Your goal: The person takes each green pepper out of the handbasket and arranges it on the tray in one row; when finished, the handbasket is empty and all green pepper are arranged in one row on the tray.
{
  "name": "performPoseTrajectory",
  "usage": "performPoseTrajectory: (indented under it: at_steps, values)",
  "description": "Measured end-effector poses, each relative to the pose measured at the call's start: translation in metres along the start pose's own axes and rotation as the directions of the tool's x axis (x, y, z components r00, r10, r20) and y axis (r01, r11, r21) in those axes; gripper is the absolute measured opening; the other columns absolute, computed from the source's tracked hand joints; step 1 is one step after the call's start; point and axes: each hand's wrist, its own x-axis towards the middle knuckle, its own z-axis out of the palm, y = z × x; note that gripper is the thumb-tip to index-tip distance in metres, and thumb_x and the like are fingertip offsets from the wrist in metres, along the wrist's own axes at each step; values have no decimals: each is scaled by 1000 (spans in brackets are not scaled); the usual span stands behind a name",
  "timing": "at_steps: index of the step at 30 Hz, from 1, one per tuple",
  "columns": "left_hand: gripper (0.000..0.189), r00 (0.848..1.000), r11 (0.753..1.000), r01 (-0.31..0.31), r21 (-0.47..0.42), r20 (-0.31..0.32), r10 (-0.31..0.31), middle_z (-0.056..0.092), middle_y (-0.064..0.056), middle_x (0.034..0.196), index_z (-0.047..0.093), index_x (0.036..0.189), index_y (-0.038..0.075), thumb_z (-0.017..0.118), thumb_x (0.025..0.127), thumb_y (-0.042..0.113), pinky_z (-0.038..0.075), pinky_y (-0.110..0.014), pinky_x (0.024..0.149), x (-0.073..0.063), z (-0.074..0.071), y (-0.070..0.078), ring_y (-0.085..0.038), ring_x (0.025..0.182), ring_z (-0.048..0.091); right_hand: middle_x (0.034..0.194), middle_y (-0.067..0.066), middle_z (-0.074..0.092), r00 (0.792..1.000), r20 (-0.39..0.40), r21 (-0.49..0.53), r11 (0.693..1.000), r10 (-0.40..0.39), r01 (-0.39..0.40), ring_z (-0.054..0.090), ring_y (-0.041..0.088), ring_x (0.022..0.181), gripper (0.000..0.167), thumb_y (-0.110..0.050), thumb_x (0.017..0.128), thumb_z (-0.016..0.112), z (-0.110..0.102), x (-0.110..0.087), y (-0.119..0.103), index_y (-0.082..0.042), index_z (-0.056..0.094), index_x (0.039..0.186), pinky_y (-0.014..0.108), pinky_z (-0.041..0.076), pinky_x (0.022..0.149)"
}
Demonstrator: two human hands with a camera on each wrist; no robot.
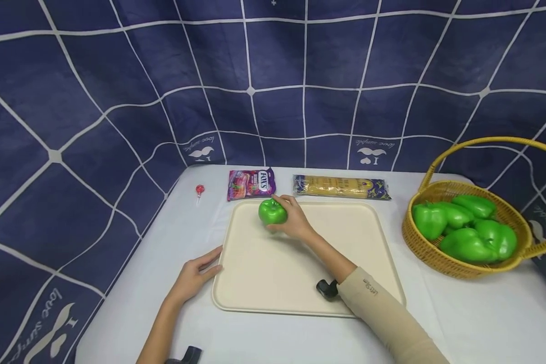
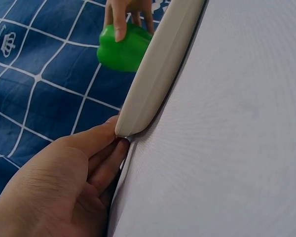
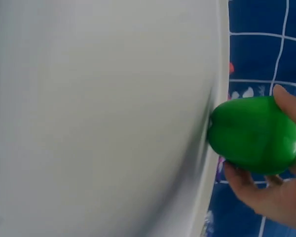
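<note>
In the head view my right hand (image 1: 293, 220) grips a glossy green bell pepper (image 1: 271, 212) over the far left part of a cream tray (image 1: 273, 273). The right wrist view shows thumb and fingers around the sides of this pepper (image 3: 254, 134), close to the tray surface (image 3: 113, 118). My left hand (image 1: 194, 277) is at the tray's left side. In the left wrist view that hand (image 2: 59, 180) pinches the tray's rim (image 2: 153, 84), thumb on the rim and fingers at its underside. The far fingertips are partly hidden.
A yellow wicker basket (image 1: 414, 237) with several green peppers (image 1: 466, 242) stands at the right. Behind the tray lie a purple Fox's candy bag (image 1: 251, 184) and a pack of noodles (image 1: 341, 187). A red lollipop (image 1: 199, 190) lies at the far left.
</note>
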Motion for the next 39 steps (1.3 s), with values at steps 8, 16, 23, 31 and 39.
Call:
performPoseTrajectory:
  at_steps: [8, 16, 23, 31, 39]
  values:
    - [49, 999, 999, 36, 25, 6, -36, 49, 3, 134, 53, 131, 15, 66, 86, 30, 35, -33, 103, -1, 2, 0, -17, 125, 44, 139, 17, 36, 996, 47, -164, 982, -81, 88, 40, 37, 123, 96, -30, 65, 85, 2, -8, -6, -11, 33, 143, 47, 36, 103]
    - [49, 999, 997, 34, 73, -3, -33, 49, -5, 134, 52, 131, 9, 66, 86, 21, 35, -40, 104, -2, -1, 11, -26, 125, 43, 135, 14, 44, 994, 29, -98, 989, -108, 110, 45, 30, 120, 93, -27, 64, 85, 18, -3, -16, -9, 36, 141, 44, 38, 102]
    - [46, 1000, 997, 26, 66, 15, -27, 49, -11, 133, 51, 130, 1, 65, 87, 13, 35, -41, 103, -6, -8, 41, -30, 123, 44, 127, 12, 51, 995, -19, -66, 993, -96, 95, 51, 26, 114, 85, -34, 69, 81, 49, 8, -31, -7, 38, 137, 39, 44, 97]
    - [50, 1000, 999, 0, 46, 5, 0, 49, -1, 134, 52, 131, 13, 65, 86, 29, 35, -40, 104, 0, -1, -1, -23, 125, 44, 122, 14, 53, 995, -31, -65, 993, -98, 96, 54, 27, 108, 85, -34, 70, 81, 72, 16, -44, -8, 36, 138, 39, 48, 90]
    - [48, 1000, 998, -2, 65, 13, 1, 48, -5, 135, 51, 132, 9, 64, 88, 22, 35, -41, 103, -1, -2, 8, -26, 125, 43, 124, 17, 51, 997, -36, -77, 995, -72, 69, 55, 30, 108, 87, -35, 70, 80, 79, 17, -48, -9, 34, 139, 42, 50, 88]
